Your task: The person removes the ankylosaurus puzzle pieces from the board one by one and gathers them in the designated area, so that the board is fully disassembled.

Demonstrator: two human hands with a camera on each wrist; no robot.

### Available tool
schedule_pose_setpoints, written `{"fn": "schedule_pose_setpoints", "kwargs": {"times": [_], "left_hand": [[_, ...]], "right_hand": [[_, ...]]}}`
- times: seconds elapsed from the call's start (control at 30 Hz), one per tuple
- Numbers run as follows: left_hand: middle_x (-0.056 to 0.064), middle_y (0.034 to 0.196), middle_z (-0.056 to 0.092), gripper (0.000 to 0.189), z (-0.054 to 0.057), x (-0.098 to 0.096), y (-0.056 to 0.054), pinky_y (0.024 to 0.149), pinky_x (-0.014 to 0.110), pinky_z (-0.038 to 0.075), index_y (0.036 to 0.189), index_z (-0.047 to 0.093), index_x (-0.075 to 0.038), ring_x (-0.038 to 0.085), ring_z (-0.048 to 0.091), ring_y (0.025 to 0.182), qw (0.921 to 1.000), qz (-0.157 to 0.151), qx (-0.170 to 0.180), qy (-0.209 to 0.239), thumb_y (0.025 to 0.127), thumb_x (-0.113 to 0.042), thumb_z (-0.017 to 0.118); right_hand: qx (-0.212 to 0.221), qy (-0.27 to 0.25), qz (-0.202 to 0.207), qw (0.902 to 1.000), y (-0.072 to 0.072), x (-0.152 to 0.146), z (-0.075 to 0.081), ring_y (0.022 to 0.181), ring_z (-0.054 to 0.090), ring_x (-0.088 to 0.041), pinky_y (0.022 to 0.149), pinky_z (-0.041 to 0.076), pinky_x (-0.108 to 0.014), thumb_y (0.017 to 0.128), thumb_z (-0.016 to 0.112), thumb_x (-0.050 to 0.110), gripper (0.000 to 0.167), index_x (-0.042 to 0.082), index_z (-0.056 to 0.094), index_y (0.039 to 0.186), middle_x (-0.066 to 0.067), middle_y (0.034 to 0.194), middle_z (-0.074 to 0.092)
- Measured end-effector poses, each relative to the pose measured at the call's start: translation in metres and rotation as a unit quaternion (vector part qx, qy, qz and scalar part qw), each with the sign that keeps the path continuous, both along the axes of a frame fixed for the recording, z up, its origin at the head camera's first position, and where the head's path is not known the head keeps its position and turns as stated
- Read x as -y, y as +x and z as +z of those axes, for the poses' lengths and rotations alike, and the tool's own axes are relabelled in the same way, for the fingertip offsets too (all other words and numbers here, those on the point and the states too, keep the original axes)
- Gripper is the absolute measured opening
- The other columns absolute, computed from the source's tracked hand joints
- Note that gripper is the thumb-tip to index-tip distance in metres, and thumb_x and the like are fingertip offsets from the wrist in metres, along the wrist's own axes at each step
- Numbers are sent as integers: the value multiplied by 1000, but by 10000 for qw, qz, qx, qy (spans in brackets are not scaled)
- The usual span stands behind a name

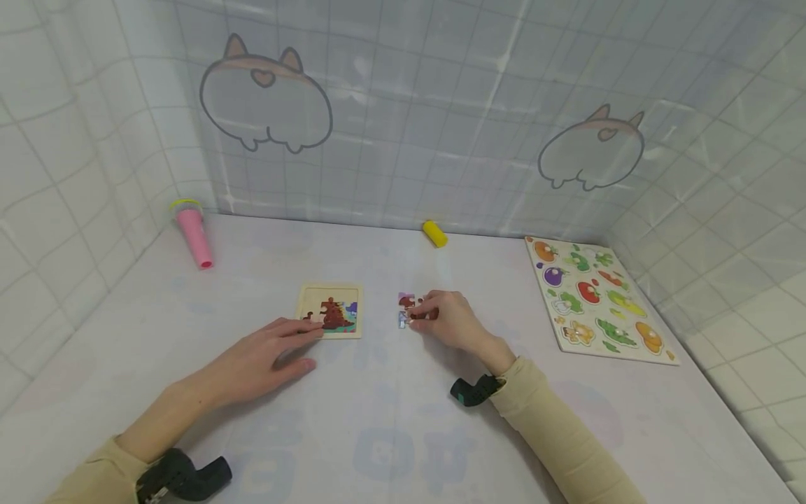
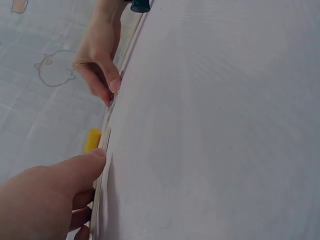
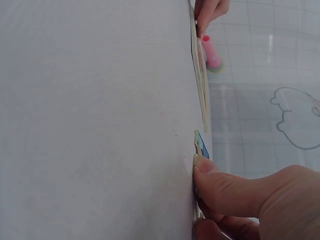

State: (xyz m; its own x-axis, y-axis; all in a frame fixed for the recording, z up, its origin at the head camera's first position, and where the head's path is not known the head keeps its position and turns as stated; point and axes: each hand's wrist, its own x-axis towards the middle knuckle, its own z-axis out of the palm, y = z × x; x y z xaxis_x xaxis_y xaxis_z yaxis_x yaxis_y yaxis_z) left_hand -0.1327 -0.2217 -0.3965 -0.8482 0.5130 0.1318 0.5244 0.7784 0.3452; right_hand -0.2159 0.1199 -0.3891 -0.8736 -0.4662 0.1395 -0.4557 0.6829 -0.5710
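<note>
Right hand (image 1: 452,320) pinched brown puzzle piece (image 1: 432,314) among loose pieces (image 1: 406,301), just right of wooden tray (image 1: 330,288); left hand (image 1: 261,360), fingers lightly spread, rested at tray's edge; clean pick-up likely called for edge-only grip, tray steady

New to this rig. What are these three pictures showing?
No robot here: two bare hands of one person, with a black camera on each wrist. The wide picture looks down from the head; the others come from the left and right wrists.

On the pale surface lie a yellow cylinder, a pink flashlight-shaped thing and a vegetable board.

The left hand touches a partly filled puzzle tray. The right hand pinches at loose puzzle pieces; I can't tell whether one is lifted.
</note>
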Motion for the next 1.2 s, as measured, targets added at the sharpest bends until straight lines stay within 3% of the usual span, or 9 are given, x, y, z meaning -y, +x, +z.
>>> {"fn": "schedule_pose_setpoints", "kwargs": {"times": [0.47, 0.67, 1.2], "left_hand": [[-3, 150, 48, 61, -2, 1, 0, 108, 50, 45, 146, 53, -16, 23, 44, 134, 9998, -93, 127, -103, 98, -54, 56], [-1, 149, 48, 61, -1, 1, 1, 106, 49, 46, 146, 54, -16, 23, 45, 132, 9998, -101, 119, -113, 97, -52, 58], [-2, 152, 46, 61, -3, 0, 1, 107, 49, 45, 146, 53, -17, 22, 44, 134, 9998, -108, 165, -99, 98, -54, 56]], "right_hand": [[38, -42, -89, 9999, 0, 3, 1, 77, 56, -12, 66, 44, -23, 80, 84, 12, 12, 10, 83, 92, 1, 87, 67], [131, 3, 1, 9999, 0, 3, 1, 69, 52, -12, 61, 40, -22, 83, 82, 11, 13, 11, 82, 96, 1, 86, 66], [347, 89, 204, 9992, 1, -2, 4, 75, 51, -14, 63, 40, -23, 87, 78, 10, 17, 14, 81, 103, 3, 88, 63]]}}
